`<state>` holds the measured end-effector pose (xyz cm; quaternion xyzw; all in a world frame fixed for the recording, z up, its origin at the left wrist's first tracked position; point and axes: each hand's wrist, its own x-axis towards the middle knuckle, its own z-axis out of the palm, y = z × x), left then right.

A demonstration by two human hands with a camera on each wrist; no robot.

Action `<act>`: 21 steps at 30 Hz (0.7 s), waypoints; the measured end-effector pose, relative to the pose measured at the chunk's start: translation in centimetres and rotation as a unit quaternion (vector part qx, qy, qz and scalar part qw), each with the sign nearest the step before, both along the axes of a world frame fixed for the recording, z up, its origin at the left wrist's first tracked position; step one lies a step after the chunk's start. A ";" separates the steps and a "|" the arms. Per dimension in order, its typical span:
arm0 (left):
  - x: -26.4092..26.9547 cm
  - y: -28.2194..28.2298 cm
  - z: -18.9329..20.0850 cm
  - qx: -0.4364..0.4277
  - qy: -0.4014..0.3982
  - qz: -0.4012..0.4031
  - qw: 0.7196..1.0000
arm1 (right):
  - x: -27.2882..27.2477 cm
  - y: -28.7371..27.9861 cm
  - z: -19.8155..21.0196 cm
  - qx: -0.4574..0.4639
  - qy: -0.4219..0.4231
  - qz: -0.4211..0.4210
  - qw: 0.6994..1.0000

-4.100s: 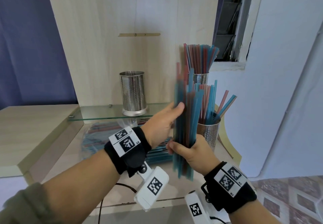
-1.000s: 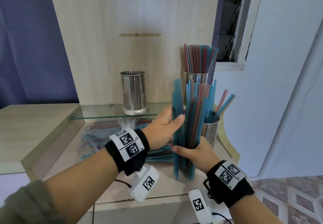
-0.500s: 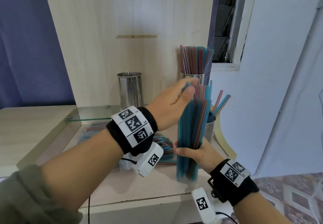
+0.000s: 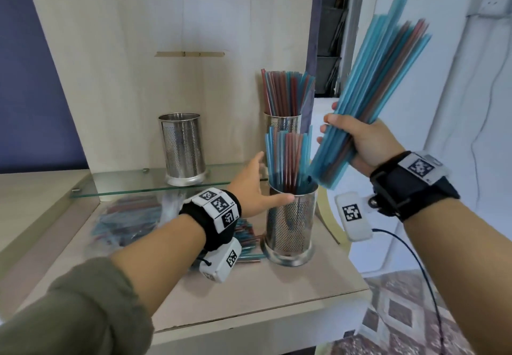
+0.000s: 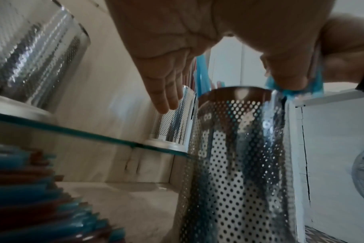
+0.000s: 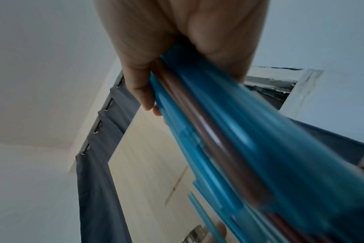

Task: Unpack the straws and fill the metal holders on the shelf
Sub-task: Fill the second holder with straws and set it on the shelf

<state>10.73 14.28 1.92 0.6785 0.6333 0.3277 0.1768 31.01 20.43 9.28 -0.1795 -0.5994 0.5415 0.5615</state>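
On the desk (image 4: 249,293) the near holder (image 4: 291,224), part full, is the landmark. The left hand (image 4: 253,188) rests flat-fingered against its rim, thumb on the edge. Just above and right of it, the right hand (image 4: 363,141) has a firm grip round a tilted bundle of straws (image 4: 368,88). I judge it best to steady the holder, square the bundle upright, then lower it in. Behind it on the glass shelf (image 4: 124,185) stand a full holder (image 4: 282,124) and, left, an empty holder (image 4: 182,146).
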 end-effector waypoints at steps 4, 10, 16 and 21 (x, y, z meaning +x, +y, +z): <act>0.9 1.3 -1.1 0.023 -0.063 -0.019 0.998 | -2.4 2.1 -0.9 -0.011 -0.001 0.004 1.000; 1.1 2.4 -2.7 0.066 -0.061 -0.019 0.996 | -5.1 3.1 -3.8 -0.017 -0.120 -0.018 0.992; 1.5 2.3 -3.7 0.066 -0.047 -0.018 0.997 | -5.4 3.1 -5.3 -0.015 -0.200 0.001 0.980; 1.8 2.1 -3.9 0.096 -0.011 0.000 0.995 | -6.1 3.2 -5.5 0.012 -0.186 -0.064 0.980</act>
